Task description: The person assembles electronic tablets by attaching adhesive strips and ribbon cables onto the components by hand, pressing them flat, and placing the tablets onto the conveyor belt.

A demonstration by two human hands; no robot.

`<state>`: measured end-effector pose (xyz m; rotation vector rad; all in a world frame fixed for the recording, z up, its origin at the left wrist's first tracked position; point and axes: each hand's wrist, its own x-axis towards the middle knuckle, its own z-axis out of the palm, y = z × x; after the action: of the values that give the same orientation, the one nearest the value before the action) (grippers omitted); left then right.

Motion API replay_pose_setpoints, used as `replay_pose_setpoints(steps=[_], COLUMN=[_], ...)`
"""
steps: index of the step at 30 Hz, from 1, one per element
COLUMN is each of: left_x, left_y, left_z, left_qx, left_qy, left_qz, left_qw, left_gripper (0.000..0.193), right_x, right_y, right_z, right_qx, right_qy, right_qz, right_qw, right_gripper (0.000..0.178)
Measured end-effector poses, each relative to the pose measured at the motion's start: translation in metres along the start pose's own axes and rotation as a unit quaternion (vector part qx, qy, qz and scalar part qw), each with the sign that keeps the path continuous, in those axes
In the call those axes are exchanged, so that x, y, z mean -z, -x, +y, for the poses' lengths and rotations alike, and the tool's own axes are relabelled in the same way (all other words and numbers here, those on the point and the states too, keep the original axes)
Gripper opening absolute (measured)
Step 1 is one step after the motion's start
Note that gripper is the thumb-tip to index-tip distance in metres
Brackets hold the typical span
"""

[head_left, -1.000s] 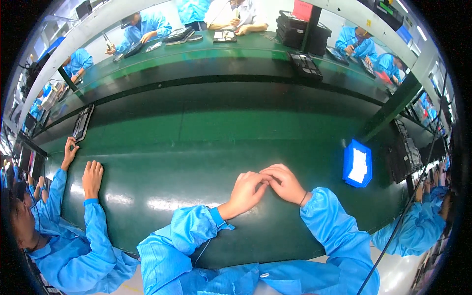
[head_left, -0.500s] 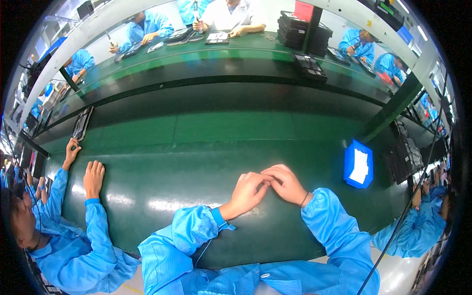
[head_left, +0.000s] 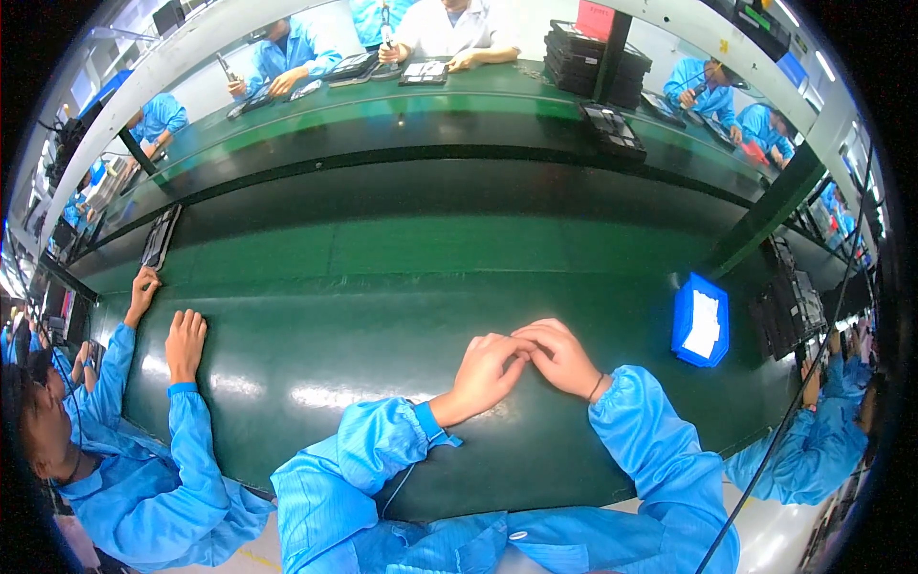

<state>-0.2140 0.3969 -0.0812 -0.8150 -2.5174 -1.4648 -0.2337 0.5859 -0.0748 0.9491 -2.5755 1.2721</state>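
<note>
My left hand (head_left: 483, 375) and my right hand (head_left: 566, 359) meet above the green tabletop (head_left: 382, 325), in front of my body. Their fingers are curled and pressed together at the tips, the right fingers partly covering the left ones. Whether anything small sits between the fingertips is hidden. Blue sleeves cover both forearms, and a dark band circles my right wrist. To the right of my hands, apart from them, stands a blue bin (head_left: 681, 320) with white pieces (head_left: 703, 323) in it.
At left, a co-worker's hands (head_left: 185, 344) rest at the table, one beside a dark flat device (head_left: 161, 237). A dark shelf edge (head_left: 430, 155) spans the back, with a device tray (head_left: 612, 129) on it. Green post (head_left: 765, 225) and dark stacked trays (head_left: 789, 306) stand right. A black cable (head_left: 794, 402) hangs there.
My hands keep the same pose, fingertips together. The whole view has shifted slightly. Across the table, a co-worker at the far left has raised a tool a little.
</note>
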Motion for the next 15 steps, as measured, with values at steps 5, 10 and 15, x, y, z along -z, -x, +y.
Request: replay_pose_setpoints(steps=[5, 10, 15], left_x=[0.0007, 0.001, -0.0009], left_y=[-0.0002, 0.0, 0.0005], left_z=[0.0009, 0.0008, -0.0022], left_qx=[-0.002, -0.001, -0.006], left_qy=[0.0, -0.002, -0.009], left_qz=[-0.001, -0.001, 0.003], left_qw=[1.0, 1.0, 1.0], left_gripper=[0.019, 0.018, 0.018], right_x=[-0.0003, -0.0001, -0.0008], right_y=[0.0002, -0.0004, 0.0004], right_z=[0.0013, 0.0004, 0.0008], right_qx=[0.0, 0.003, -0.002], right_qy=[-0.005, -0.002, -0.003], right_qz=[-0.002, -0.003, -0.001], right_qw=[1.0, 1.0, 1.0], right_gripper=[0.028, 0.028, 0.029])
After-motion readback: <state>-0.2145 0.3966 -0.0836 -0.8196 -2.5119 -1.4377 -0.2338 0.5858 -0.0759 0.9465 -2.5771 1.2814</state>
